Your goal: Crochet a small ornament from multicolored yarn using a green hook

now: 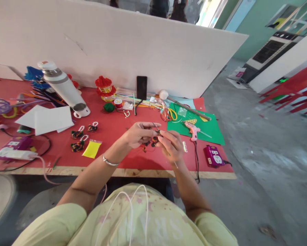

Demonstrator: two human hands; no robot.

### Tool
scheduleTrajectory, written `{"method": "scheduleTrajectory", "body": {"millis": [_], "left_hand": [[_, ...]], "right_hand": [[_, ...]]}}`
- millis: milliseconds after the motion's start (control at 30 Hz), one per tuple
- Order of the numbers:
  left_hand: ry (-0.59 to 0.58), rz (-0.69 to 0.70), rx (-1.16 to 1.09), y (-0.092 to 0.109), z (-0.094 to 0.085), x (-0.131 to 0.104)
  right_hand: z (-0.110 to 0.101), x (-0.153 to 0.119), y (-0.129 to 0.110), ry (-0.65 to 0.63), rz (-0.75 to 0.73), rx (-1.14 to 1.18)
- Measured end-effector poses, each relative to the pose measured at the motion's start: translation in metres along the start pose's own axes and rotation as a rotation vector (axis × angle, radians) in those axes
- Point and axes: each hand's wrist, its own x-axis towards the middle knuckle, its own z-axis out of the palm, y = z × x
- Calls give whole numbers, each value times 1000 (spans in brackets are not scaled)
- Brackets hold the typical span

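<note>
My left hand and my right hand meet over the front middle of the red table. Both are closed in a pinch on a small multicoloured yarn-like piece, dark with orange and green bits, hanging just below the fingertips. A thin dark strand or stick rises between the fingers; its kind is unclear. Beneath my right hand the tip of a thin pale stick shows. To the left lie several similar dark multicoloured charms with white bead loops, beside a yellow packet.
A pink glue gun and scissors lie right, by a green sheet. A purple power box sits near the right edge. A white thermos, white sheets and a phone stand or lie farther back.
</note>
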Motion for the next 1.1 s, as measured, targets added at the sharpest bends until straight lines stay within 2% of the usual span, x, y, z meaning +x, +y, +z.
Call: {"method": "scheduleTrajectory", "body": {"millis": [67, 200, 300, 367, 433, 500, 567, 633, 667, 800, 867, 933, 1033, 1100], "left_hand": [[-21, -23, 88, 5, -7, 0], [7, 10, 427, 18, -18, 1], [-19, 59, 530, 26, -19, 1], [-77, 56, 506, 27, -16, 0], [-128, 37, 435, 24, -12, 0], [-135, 46, 344, 17, -7, 1], [-83, 105, 270, 7, -3, 4], [37, 220, 213, -3, -1, 6], [61, 239, 197, -7, -2, 7], [46, 217, 162, -15, -5, 7], [90, 254, 127, -19, -2, 6], [156, 259, 42, -23, 5, 6], [157, 135, -133, -28, 15, 4], [108, 66, -197, -28, 17, 2]], "right_hand": [[-7, 9, 3, -95, 34, 156], [-38, 49, 6, -420, 141, 390], [-55, 71, 6, -563, 343, 490], [-55, 73, 8, -592, 508, 642], [-44, 64, 10, -512, 624, 840], [-26, 48, 10, -324, 666, 948], [-7, 32, 5, -85, 637, 831], [6, 20, -3, 61, 567, 588], [10, 16, -8, 103, 535, 482], [14, 11, -20, 126, 482, 315], [16, 8, -21, 124, 431, 252], [22, 3, -21, 158, 315, 111], [32, -8, -17, 259, 149, -96], [33, -11, -12, 270, 102, -91]]}}
